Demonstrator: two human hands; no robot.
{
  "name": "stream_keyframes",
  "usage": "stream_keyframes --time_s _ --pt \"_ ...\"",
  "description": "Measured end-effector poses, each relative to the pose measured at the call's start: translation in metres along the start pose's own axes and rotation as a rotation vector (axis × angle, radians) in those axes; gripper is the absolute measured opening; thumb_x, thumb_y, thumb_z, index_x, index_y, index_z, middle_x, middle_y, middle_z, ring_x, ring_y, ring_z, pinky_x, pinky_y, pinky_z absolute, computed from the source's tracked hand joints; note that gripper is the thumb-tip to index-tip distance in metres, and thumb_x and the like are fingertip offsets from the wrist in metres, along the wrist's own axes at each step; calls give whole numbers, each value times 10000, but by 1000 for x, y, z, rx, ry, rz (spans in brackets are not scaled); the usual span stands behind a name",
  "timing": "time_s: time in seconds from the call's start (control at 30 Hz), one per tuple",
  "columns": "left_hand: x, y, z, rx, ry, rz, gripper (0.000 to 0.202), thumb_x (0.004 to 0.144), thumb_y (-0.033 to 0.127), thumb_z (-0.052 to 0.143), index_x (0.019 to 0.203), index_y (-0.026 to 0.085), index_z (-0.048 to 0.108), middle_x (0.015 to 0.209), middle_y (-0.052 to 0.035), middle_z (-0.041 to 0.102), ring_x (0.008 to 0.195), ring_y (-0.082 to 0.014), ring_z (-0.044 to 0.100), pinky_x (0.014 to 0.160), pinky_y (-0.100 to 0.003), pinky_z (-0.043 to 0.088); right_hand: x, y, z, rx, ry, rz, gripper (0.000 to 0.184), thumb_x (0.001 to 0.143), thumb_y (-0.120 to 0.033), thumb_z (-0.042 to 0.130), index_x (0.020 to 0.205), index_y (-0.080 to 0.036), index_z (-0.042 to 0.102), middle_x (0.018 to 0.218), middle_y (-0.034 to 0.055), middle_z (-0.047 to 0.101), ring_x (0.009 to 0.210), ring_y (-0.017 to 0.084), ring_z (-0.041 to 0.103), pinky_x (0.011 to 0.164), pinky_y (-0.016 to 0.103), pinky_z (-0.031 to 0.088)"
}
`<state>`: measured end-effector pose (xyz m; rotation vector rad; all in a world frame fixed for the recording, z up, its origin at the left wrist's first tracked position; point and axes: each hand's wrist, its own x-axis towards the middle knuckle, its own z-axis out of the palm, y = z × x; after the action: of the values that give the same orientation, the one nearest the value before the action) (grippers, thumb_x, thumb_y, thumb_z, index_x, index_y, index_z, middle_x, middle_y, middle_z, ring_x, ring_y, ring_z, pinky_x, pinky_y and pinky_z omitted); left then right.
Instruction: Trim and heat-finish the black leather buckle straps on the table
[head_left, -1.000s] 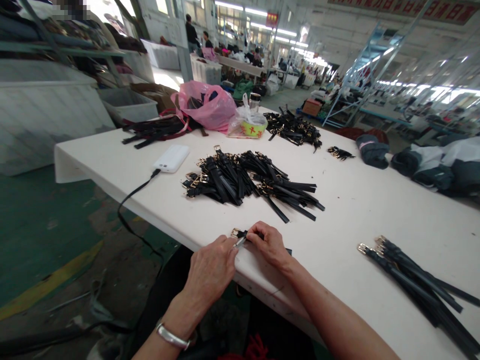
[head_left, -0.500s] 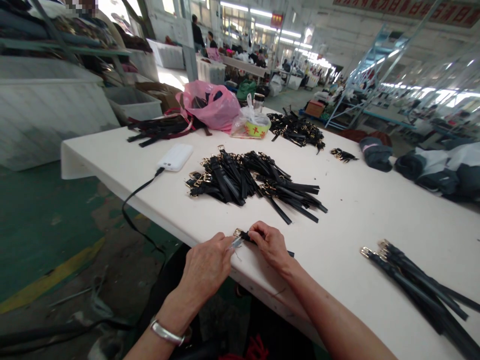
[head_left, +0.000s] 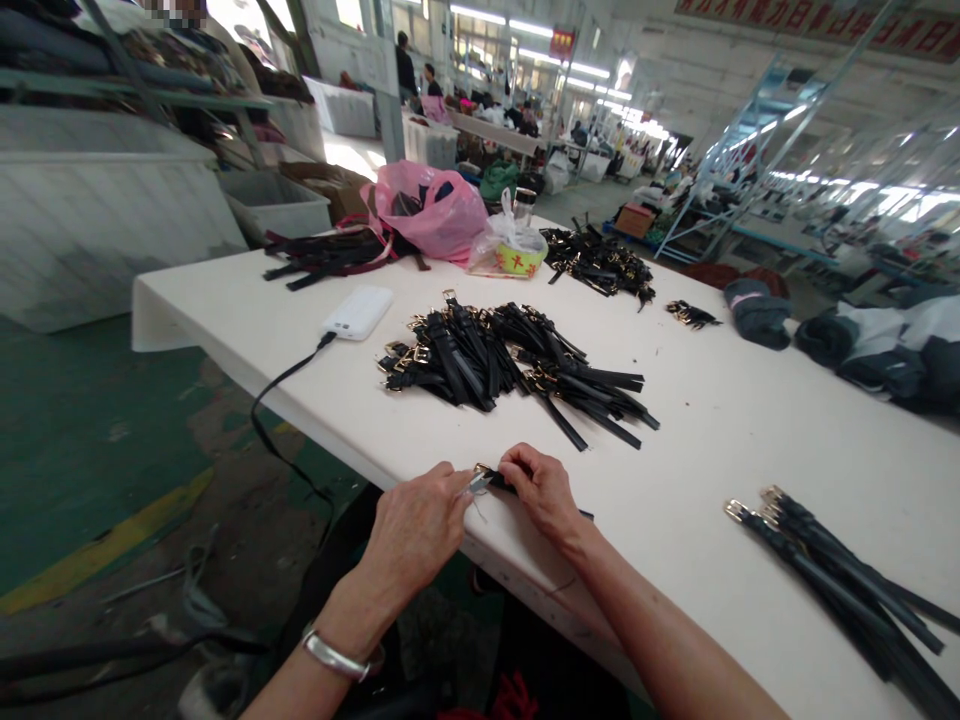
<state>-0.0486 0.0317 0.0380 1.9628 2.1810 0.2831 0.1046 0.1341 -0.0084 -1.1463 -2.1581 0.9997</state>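
My left hand (head_left: 421, 522) is closed around what look like small thread snips. Silver blades (head_left: 477, 484) stick out past the fingertips, right by the gold buckle, and the handle is hidden in the hand. Loose thread hangs just below. My right hand (head_left: 541, 487) pinches a black strap (head_left: 498, 480) near its buckle end, at the table's front edge. The strap's tail shows past the wrist. Beyond both hands lies a heap of black buckled straps (head_left: 465, 360). A smaller bundle of straps (head_left: 814, 565) rests to the right.
On the white table (head_left: 675, 440) sit a white power bank (head_left: 360, 312) with a black cable, a pink plastic bag (head_left: 431, 215), a clear bag with a yellow-green container (head_left: 517, 258), and another strap pile (head_left: 600, 262). Dark rolled cloth (head_left: 757, 315) lies at the far right.
The view has shifted slightly. The blades and the buckle are tilted a little differently at my fingertips; both hands keep their hold and stay nearly in place.
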Motion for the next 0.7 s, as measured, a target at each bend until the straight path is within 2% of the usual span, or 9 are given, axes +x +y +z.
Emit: stream_keyframes --time_s 0.23,0.47,0.7 --pt "4 -5 1 7 -45 16 233 910 297 421 1001 274 635 848 -21 635 748 -201 641 600 -265 373 0 -2 1 -32 4 -39 148 855 -287 518 766 -206 605 657 -37 600 604 107 507 609 201 356" --pt "4 -16 6 -102 -23 31 225 903 309 438 1007 301 637 824 -11 630 764 -189 623 653 -262 384 0 -4 0 -17 11 -26 147 853 -281 507 757 -205 590 644 -42 581 599 106 499 605 201 348" --pt "4 -15 2 -122 -41 2 235 889 302 450 1005 300 655 821 -13 635 748 -189 618 648 -263 371 0 -3 1 -8 10 -10 152 849 -290 510 752 -205 590 645 -46 582 597 102 495 608 202 343"
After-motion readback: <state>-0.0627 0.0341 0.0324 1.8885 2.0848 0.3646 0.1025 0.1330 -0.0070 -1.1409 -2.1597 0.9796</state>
